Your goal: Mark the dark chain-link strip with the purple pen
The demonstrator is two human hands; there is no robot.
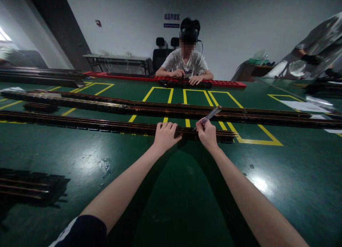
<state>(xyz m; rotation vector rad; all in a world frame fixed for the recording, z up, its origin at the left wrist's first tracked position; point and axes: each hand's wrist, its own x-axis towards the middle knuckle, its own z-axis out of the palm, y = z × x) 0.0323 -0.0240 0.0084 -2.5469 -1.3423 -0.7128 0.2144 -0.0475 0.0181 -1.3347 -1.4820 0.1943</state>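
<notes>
My left hand (pixel 165 137) lies over a long dark strip bundle (pixel 128 127), its fingers reaching across the top and the thumb spread to the right. To the right, my right hand (pixel 207 133) is closed round a slim pen-like tool (pixel 213 113) with a clear handle. The tool slants, its handle up to the right and its thin tip down at the strips, near their right end. Whether the tip touches them I cannot tell. The strips look glossy black with copper-brown lines along them.
More long dark strips (pixel 149 107) lie across the green table (pixel 117 190), which has yellow tape outlines (pixel 260 143). A short strip stack (pixel 29 186) is at the near left. Opposite, a person (pixel 188 62) works at a red rack (pixel 229 84). Papers (pixel 304 106) lie at right.
</notes>
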